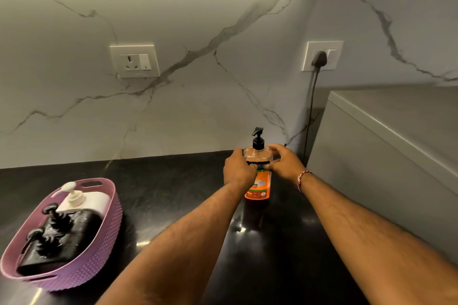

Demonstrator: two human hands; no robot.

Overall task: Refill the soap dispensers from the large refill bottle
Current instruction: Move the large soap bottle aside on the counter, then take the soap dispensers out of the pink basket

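A clear bottle [257, 184] with an orange label and a black pump top stands upright on the black counter [173, 193] near the back wall. My left hand [238, 171] grips its left shoulder and my right hand [285, 162] grips its right shoulder, fingers curled around the upper body. To the left, a purple basket [104, 252] holds a white pump dispenser [84, 199] and two black pump dispensers [62, 233] lying on their sides.
A grey appliance [386, 156] fills the right side, close to the bottle. A black cord [311, 106] hangs from a wall socket [322, 56] behind it. Another socket [135, 60] sits on the marble back wall.
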